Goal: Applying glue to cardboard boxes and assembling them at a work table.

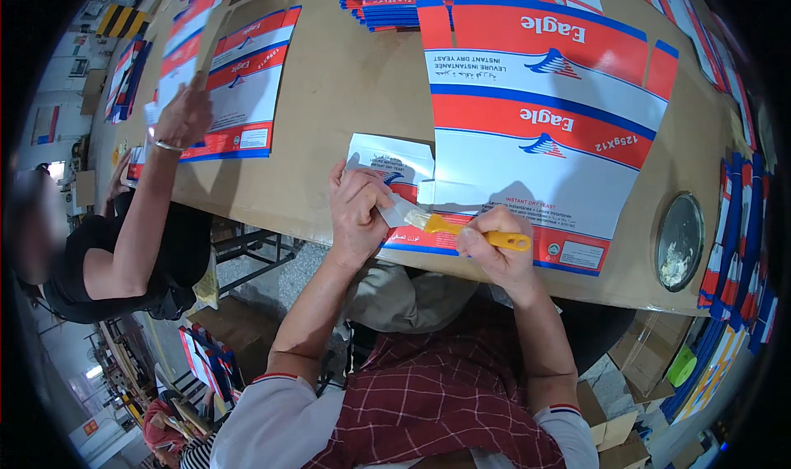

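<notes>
In front of me on the table lies a flat printed cardboard carton blank [544, 168] in red, white and blue. My left hand [356, 210] pinches a white side flap [395, 212] of a carton piece near the table's front edge. A yellow-handled brush [503, 239] is gripped in my right hand [499, 251]. Its pale bristles meet the flap, just right of my left fingers. A smaller printed carton panel [387, 152] stands up behind my left hand, and my fingers partly cover it.
A dark oval dish [680, 255] with whitish paste sits at the right. Stacked carton blanks [379, 12] lie at the far side, and more bundles [729, 230] stand along the right edge. To the left, a co-worker's hand [183, 115] handles another carton blank [247, 82].
</notes>
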`<state>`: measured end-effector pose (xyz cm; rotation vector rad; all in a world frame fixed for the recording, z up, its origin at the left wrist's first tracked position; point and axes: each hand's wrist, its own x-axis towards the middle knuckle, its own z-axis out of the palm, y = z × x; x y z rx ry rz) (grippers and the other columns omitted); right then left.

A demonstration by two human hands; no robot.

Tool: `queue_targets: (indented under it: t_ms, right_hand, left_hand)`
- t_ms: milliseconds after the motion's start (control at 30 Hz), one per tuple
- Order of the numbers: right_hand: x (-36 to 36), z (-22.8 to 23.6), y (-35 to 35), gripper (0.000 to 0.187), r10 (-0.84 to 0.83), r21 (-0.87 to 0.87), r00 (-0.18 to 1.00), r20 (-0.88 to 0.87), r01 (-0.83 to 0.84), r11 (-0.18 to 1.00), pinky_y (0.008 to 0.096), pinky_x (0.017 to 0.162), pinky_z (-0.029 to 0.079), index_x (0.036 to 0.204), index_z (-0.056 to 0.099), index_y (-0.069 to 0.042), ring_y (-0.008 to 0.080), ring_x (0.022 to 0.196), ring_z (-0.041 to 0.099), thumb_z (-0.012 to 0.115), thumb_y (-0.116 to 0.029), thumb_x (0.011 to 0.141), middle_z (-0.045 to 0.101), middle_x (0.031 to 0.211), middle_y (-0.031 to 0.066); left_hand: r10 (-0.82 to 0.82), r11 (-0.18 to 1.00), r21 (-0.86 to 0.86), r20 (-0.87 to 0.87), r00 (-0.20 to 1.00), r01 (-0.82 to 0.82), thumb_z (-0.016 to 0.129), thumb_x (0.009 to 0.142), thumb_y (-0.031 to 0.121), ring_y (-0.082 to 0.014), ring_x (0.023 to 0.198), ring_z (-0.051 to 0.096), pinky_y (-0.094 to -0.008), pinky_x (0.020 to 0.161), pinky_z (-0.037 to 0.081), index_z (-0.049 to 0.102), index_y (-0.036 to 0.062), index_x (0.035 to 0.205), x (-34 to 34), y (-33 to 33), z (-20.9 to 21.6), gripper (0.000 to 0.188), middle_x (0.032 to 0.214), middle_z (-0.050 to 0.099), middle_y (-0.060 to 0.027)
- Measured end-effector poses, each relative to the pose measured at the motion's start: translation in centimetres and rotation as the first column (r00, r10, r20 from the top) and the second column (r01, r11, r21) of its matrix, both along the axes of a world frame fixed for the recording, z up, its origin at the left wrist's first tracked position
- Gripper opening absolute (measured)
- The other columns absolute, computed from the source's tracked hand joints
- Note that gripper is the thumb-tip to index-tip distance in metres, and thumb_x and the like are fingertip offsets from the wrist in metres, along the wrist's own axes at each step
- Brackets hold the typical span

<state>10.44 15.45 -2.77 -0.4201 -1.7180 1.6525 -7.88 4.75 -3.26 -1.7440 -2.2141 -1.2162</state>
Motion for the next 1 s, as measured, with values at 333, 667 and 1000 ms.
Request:
queue_targets:
  t_ms: [333,667,1000]
  right_hand:
    - [0.1,-0.2,0.1,0.018,-0.015,-0.046,0.999,0.050,0.018,0.999,0.0218,0.043,0.036,0.070,0.047,-0.005,0.0071,0.047,0.049,0.062,-0.006,0.080,0.050,0.055,0.0023]
    - [-0.1,0.4,0.4,0.018,-0.105,-0.264,0.993,-0.062,0.085,0.961,0.0177,0.043,0.042,0.076,0.046,-0.003,0.0069,0.047,0.053,0.054,-0.014,0.088,0.055,0.057,0.0042]
    - [-0.4,1.2,0.7,0.019,0.056,-0.225,0.991,0.124,-0.027,0.974,0.0198,0.044,0.041,0.079,0.039,-0.004,0.0085,0.044,0.051,0.042,-0.016,0.093,0.053,0.054,0.0060]
  left_hand:
    - [-0.003,1.000,0.017,0.007,1.000,0.002,0.065,0.051,-0.007,-0.0184,0.074,0.055,-0.0423,0.091,0.031,0.045,0.0098,0.057,0.0,0.1,0.2,0.027,0.068,0.051,-0.0004]
    - [-0.006,1.000,0.017,0.007,1.000,0.006,0.063,0.050,-0.008,-0.0192,0.073,0.054,-0.0428,0.092,0.031,0.045,0.0100,0.058,-0.1,0.2,-0.1,0.027,0.067,0.051,-0.0007]
    - [-0.002,1.000,0.008,-0.015,1.000,0.002,0.063,0.051,-0.008,-0.0188,0.074,0.055,-0.0423,0.092,0.032,0.045,0.0098,0.059,0.1,0.0,0.0,0.026,0.068,0.051,-0.0006]
